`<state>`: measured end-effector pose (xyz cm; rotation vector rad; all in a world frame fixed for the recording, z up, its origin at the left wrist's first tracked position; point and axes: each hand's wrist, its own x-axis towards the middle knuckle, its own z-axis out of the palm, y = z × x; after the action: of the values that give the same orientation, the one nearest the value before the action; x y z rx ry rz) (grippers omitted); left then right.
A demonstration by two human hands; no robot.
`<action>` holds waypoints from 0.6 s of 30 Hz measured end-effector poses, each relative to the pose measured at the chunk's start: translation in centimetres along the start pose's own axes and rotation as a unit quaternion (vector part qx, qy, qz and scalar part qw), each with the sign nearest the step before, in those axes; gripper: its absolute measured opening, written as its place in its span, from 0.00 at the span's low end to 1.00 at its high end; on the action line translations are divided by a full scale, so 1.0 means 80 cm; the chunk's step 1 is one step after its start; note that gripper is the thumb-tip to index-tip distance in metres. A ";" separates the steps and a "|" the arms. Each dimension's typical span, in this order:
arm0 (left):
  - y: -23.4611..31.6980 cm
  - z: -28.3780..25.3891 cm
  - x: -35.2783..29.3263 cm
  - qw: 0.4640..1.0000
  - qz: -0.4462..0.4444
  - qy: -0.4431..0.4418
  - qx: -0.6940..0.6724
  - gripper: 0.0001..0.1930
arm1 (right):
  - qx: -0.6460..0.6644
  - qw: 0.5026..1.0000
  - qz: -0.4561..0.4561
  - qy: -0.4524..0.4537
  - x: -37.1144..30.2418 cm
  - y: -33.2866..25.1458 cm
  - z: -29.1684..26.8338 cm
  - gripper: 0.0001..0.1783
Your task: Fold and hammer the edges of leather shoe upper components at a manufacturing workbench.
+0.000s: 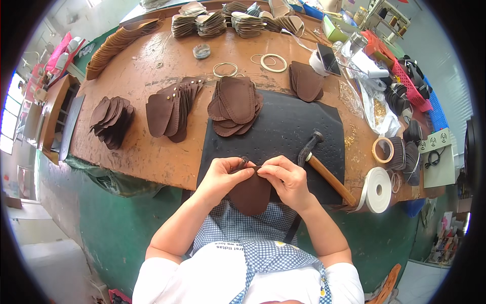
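A brown leather piece (251,196) hangs between my hands at the near edge of the black mat (283,121). My left hand (226,175) pinches its top edge; a small dark object shows by the index finger, too small to name. My right hand (284,177) is closed at the same edge, thumb and fingertips together. A hammer (328,176) with a wooden handle lies right of my right hand. Beyond my hands a pile of stitched-edge brown leather pieces (237,101) rests partly on the mat.
More brown leather stacks (169,111) stand left, some with metal studs. Light-edged stacks (218,24) line the back. A small round container (201,51), rings (274,63), a phone (328,59), a white tape roll (378,190) and a pink basket (411,83) lie around.
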<state>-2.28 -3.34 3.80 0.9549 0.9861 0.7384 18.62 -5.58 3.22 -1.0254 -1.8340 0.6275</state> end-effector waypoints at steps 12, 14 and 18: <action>-0.003 -0.004 0.000 0.994 -0.063 -0.046 -0.077 0.09 | 0.044 0.992 -0.074 -0.092 0.011 0.011 -0.019 0.08; -0.006 -0.005 -0.003 0.992 -0.073 -0.050 -0.085 0.09 | 0.049 0.988 -0.084 -0.120 0.014 0.011 -0.020 0.08; -0.009 -0.004 0.003 0.998 -0.048 -0.027 -0.044 0.10 | 0.052 0.994 -0.015 -0.090 0.004 0.008 -0.014 0.07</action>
<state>-2.42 -3.33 2.98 0.8414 0.9383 0.6680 19.76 -4.95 3.37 -0.8946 -1.9464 0.8100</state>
